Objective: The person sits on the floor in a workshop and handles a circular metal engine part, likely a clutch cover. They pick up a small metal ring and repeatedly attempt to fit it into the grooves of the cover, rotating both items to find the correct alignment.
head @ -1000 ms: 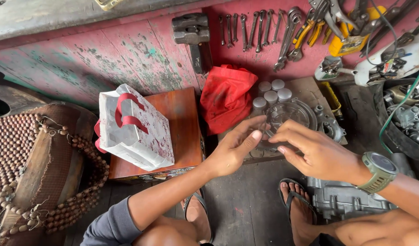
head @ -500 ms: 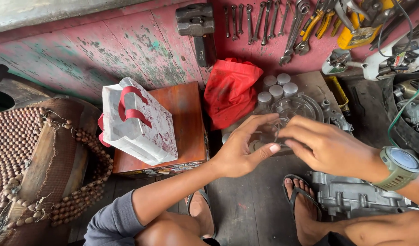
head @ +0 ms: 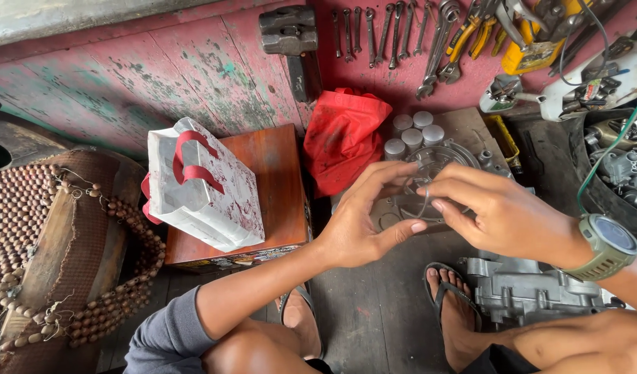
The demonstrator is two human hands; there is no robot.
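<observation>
between both hands' fingers [head: 417, 226]: thin ring [head: 424, 201], pinched.

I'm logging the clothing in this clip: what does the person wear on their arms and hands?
The left hand is bare, with a grey-blue sleeve pushed above the elbow. The right hand is bare too; its wrist carries an olive-green watch with a round dark face. No gloves.

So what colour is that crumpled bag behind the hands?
Bright red bag, clearest in the head view.

I see a red cloth [head: 346, 135]; white bag [head: 204, 187] with red handles; pink wall [head: 159, 62], flaking green; olive watch [head: 609, 244].
</observation>
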